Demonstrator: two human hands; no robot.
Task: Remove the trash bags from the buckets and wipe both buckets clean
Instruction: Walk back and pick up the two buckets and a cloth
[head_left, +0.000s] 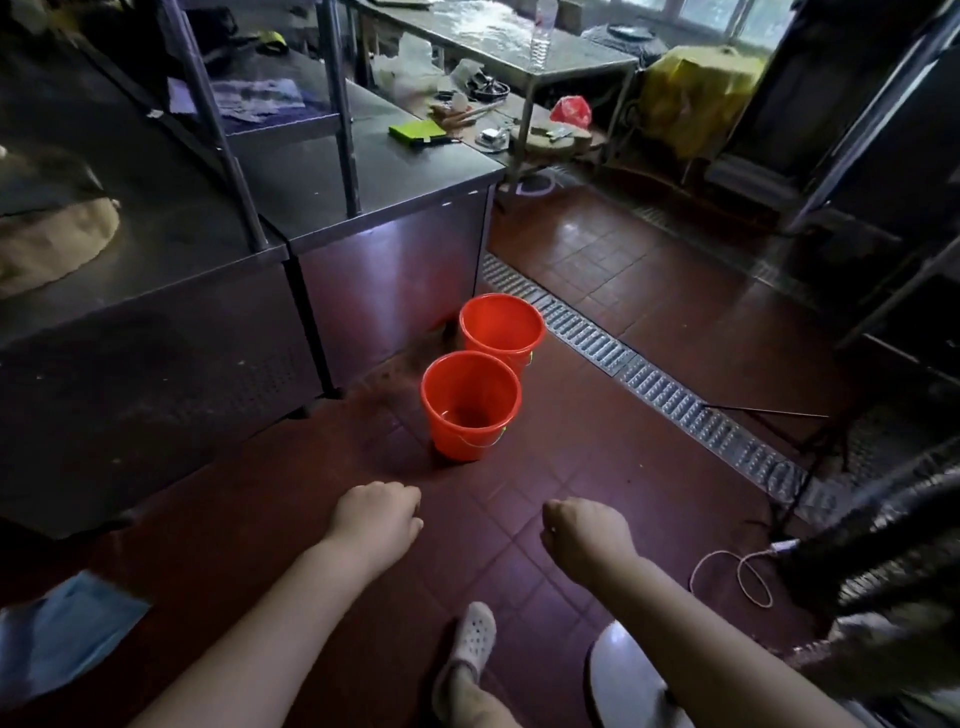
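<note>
Looking down at the red tiled floor (649, 291), I see two red buckets standing upright side by side, touching or nearly so. The near bucket (470, 405) sits just in front of the far bucket (502, 330), both close beside the base of the steel desk (332, 171) on the left. No bag lines either one; their insides show bare red plastic, and a metal handle hangs down the near bucket's side. My left hand (376, 525) and right hand (584, 532) hover over the floor nearer to me, well apart from the buckets, each with fingers curled into a loose fist and holding nothing. A metal drain grate (649, 384) runs diagonally along the floor to the right of the buckets.
</note>
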